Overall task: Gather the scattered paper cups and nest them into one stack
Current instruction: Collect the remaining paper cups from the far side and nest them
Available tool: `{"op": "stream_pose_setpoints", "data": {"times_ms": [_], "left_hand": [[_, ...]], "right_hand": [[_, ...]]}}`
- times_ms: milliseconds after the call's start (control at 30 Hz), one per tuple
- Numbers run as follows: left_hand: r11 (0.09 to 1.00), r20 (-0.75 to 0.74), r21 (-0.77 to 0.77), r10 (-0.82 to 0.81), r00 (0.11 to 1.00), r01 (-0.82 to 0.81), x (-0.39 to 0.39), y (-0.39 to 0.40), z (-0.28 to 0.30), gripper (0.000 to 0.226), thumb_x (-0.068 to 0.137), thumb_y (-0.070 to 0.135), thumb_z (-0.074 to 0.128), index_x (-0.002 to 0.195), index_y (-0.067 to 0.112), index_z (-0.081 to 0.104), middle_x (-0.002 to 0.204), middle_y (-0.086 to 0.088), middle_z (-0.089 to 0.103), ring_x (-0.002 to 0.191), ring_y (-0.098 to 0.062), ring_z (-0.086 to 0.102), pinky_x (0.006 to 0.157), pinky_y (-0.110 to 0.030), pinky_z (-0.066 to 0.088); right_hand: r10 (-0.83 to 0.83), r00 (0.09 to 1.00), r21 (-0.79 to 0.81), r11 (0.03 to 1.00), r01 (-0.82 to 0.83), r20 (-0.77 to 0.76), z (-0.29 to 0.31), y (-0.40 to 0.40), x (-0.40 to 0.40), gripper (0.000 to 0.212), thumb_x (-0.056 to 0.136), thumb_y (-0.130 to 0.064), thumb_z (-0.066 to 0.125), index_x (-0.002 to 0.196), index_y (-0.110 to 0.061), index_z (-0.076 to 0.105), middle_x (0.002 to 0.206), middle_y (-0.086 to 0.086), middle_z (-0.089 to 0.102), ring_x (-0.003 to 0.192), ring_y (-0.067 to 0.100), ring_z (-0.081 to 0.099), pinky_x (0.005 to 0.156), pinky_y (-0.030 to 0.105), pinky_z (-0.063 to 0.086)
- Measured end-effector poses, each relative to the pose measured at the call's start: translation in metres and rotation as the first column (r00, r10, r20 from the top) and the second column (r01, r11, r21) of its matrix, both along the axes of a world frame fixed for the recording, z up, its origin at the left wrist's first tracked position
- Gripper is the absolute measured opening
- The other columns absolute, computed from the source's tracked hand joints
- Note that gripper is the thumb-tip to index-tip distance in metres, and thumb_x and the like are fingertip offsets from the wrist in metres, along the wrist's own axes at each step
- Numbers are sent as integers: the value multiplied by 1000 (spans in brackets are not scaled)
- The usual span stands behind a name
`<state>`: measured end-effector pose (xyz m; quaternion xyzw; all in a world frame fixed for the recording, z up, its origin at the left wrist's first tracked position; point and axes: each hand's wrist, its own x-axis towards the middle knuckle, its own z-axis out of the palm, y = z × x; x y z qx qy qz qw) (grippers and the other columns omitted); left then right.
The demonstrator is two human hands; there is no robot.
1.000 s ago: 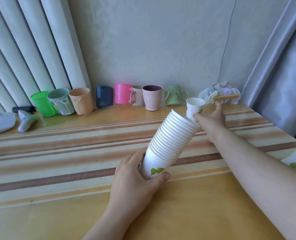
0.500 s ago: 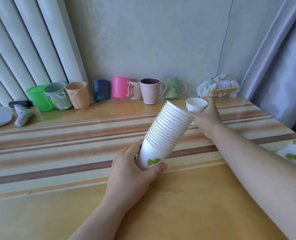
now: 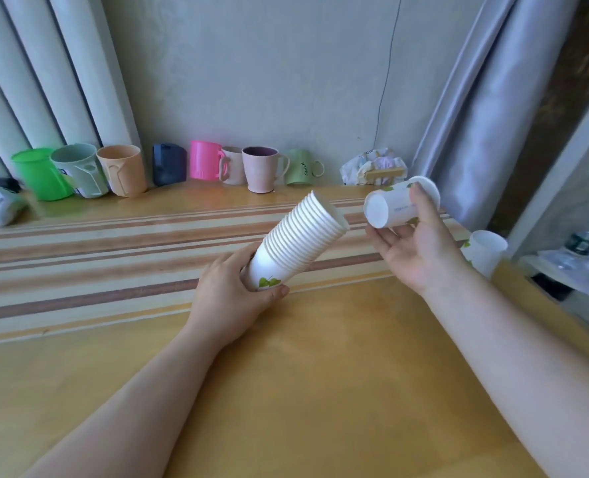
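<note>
My left hand (image 3: pixel 232 300) grips the base of a stack of white paper cups (image 3: pixel 298 243) with a green leaf print. The stack tilts up and to the right, its open mouth toward my other hand. My right hand (image 3: pixel 415 246) holds a single paper cup (image 3: pixel 395 207) on its side in the air, its bottom facing the stack's mouth with a small gap between them. Another loose paper cup (image 3: pixel 484 251) stands upright at the table's right edge, just right of my right wrist.
A row of coloured plastic mugs (image 3: pixel 203 163) lines the wall at the back of the striped wooden table (image 3: pixel 113 243). A crumpled bag with a wooden clip (image 3: pixel 376 169) lies at the back right. A grey curtain (image 3: pixel 486 108) hangs to the right.
My right hand has lifted the single cup off the table and turned it on its side, bottom toward the stack. The view has shifted and the cup at the right edge has come into sight.
</note>
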<state>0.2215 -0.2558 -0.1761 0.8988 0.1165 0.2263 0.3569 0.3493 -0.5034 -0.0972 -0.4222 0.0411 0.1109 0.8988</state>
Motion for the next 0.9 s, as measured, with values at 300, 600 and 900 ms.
{"op": "stream_pose_setpoints", "data": {"times_ms": [300, 600, 900], "left_hand": [[999, 8, 32, -7, 1000, 7, 0, 3, -5, 80, 71, 56, 89, 145, 46, 59, 112, 8, 69, 107, -23, 57, 92, -43, 48], [999, 25, 38, -6, 1000, 5, 3, 3, -5, 81, 71, 57, 90, 145, 45, 60, 110, 11, 67, 107, -21, 58, 91, -41, 49], [1000, 15, -13, 2, 1000, -1, 1, 4, -3, 77, 71, 56, 91, 141, 42, 63, 111, 13, 68, 106, -17, 59, 89, -40, 50]], "right_hand": [[208, 966, -182, 967, -179, 155, 10, 27, -34, 47, 79, -36, 81, 123, -24, 72, 109, 1, 83, 103, 26, 78, 96, 49, 61], [172, 968, -218, 967, -130, 184, -1, 43, -40, 73, 77, -22, 86, 145, -20, 58, 141, 12, 73, 129, 37, 70, 107, 59, 55], [299, 917, -483, 864, -143, 264, -11, 18, -51, 102, 75, -28, 91, 161, -38, 37, 140, -2, 73, 132, 22, 68, 114, 52, 46]]}}
